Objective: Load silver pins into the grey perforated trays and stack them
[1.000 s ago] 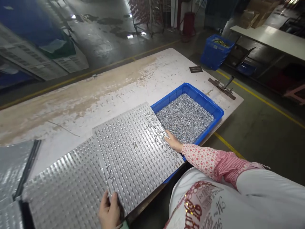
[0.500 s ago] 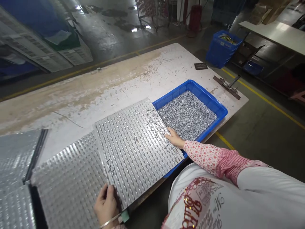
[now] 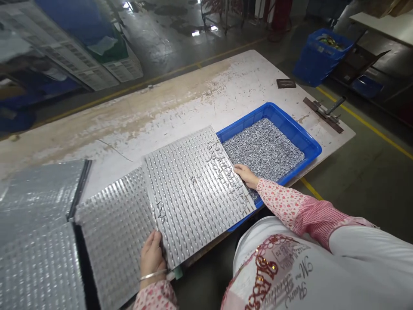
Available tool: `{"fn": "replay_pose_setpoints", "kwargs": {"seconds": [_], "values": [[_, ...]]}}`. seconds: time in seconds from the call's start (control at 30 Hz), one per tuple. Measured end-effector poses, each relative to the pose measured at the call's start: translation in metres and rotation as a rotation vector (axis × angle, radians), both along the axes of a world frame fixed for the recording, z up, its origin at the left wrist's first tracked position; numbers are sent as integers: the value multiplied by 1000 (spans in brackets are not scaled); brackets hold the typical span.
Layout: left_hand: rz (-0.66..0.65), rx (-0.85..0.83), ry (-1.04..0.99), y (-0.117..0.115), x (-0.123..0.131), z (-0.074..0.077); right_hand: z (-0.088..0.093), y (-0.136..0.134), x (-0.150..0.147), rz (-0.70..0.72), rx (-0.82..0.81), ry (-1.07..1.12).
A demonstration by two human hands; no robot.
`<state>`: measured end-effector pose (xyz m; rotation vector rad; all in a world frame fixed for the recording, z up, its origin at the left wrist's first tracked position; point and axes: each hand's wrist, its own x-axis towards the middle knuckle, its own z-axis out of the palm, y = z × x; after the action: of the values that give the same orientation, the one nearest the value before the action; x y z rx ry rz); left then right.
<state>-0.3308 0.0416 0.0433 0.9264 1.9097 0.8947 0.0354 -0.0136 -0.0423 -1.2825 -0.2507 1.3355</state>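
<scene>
A silvery dimpled tray (image 3: pixel 190 215), with rows of small slender hollows, lies tilted across the table and over the near left part of a blue bin (image 3: pixel 309 150). My right hand (image 3: pixel 247 175) grips its right edge, thumb on top. At the lower left edge, my left hand (image 3: pixel 153 254) is closed on the tray's border; its fingertips are partly hidden. Loose small metal pieces (image 3: pixel 222 168) are scattered on the tray, mostly near the right side. Many similar slender metal pieces (image 3: pixel 264 148) fill the bin. Another dimpled tray (image 3: pixel 112 219) lies under the left edge.
More silvery trays (image 3: pixel 41 241) lie at the far left. The worn white table (image 3: pixel 180 107) bears a dark flat block (image 3: pixel 285 83) and a metal clamp-like fixture (image 3: pixel 324 114) near its right corner. Stacked blue crates (image 3: pixel 318 58) stand on the floor beyond.
The whole view has shifted. My left hand has moved up along the tray's edge, its fingers now closer together. Some loose pieces have slid slightly toward the tray's right edge.
</scene>
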Motion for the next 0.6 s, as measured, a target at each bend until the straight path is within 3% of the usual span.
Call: {"fn": "replay_pose_setpoints", "kwargs": {"seconds": [0.33,0.6], "values": [[15,-52,-39,-6,5,2,-8,-4,7,68,50,-28],[6,-37,-46,-12,4,-4,-3,-24,4,172,298,-88]]}}
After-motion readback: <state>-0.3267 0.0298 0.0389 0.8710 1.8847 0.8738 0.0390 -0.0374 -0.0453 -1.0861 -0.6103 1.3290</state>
